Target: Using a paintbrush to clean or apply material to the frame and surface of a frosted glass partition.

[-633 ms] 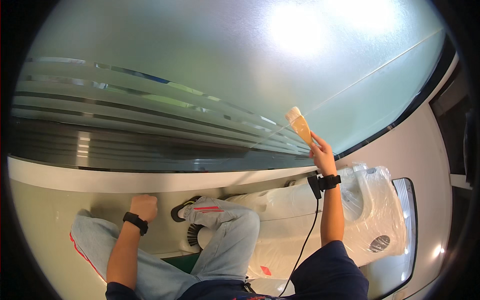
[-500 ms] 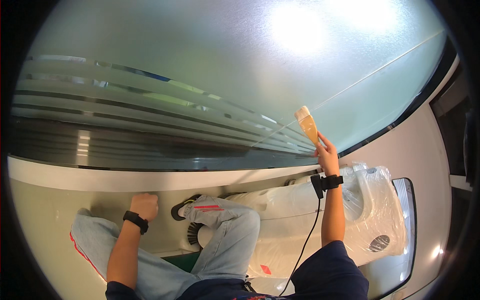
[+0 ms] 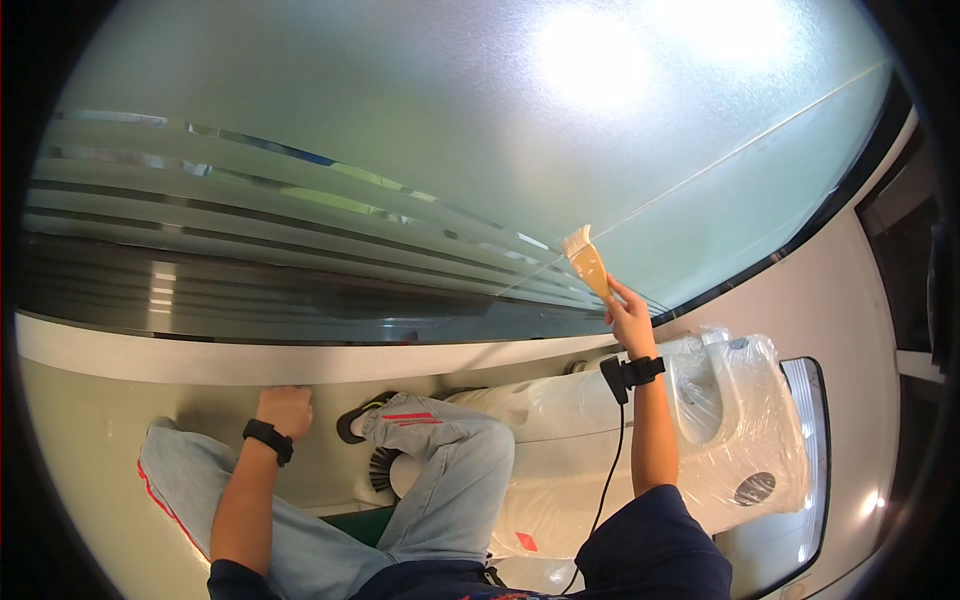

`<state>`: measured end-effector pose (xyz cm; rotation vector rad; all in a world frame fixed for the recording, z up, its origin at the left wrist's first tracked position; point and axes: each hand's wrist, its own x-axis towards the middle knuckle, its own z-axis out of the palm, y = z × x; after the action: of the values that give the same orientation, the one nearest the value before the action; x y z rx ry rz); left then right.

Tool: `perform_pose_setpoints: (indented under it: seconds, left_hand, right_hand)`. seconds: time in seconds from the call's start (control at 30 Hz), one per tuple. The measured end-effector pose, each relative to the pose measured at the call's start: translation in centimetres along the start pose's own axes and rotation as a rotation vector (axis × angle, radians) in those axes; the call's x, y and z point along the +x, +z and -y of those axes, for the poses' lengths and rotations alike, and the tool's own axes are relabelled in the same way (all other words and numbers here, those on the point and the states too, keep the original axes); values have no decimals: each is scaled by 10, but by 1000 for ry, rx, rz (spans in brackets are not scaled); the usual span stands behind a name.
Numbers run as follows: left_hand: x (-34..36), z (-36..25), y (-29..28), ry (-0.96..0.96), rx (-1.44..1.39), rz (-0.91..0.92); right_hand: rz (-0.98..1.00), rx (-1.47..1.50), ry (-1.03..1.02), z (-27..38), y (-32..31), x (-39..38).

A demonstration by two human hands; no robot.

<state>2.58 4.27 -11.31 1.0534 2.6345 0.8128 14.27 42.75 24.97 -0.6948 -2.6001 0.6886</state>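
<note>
In my right hand (image 3: 630,318) is a flat paintbrush (image 3: 590,270) with a pale wooden handle and light bristles, gripped low on the handle. Its bristles bend against the frosted glass panel (image 3: 420,120), close to a thin pale seam line (image 3: 750,142). My left hand (image 3: 285,410) is a closed fist near the white ledge under the glass; no object shows in it. Black straps circle both wrists, and a black cable hangs from the right one.
A white machine body (image 3: 600,430) wrapped in clear plastic lies to the right of my legs. A round dark brush (image 3: 383,470) sits beside my shoe. Along the lower glass run clear stripes, and a white ledge (image 3: 240,365) borders it. A dark frame edges the right side.
My right hand has moved left and slightly down with the paintbrush, whose bristles now bend more. My left fist has barely shifted.
</note>
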Motion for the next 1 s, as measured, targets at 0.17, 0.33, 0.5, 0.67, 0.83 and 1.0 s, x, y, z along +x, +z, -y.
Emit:
perform_pose_setpoints:
  seconds: [0.17, 0.33, 0.5, 0.67, 0.83, 1.0]
  left_hand:
    - [-2, 1, -1, -11, -31, 29]
    - [-5, 2, -5, -72, -17, 75]
    - [-5, 1, -7, -78, 3, 63]
    - [-4, 1, -6, -83, -3, 57]
    - [-4, 1, -5, -95, 8, 70]
    - [-3, 2, -8, -76, -14, 42]
  right_hand:
    - [18, 19, 18, 19, -2, -7]
    - [-99, 95, -29, 34, -27, -1]
    - [-144, 46, 11, 17, -18, -1]
    - [-49, 1, -44, 23, 3, -10]
    - [14, 72, -52, 41, -1, -15]
    - [-133, -6, 3, 25, -12, -4]
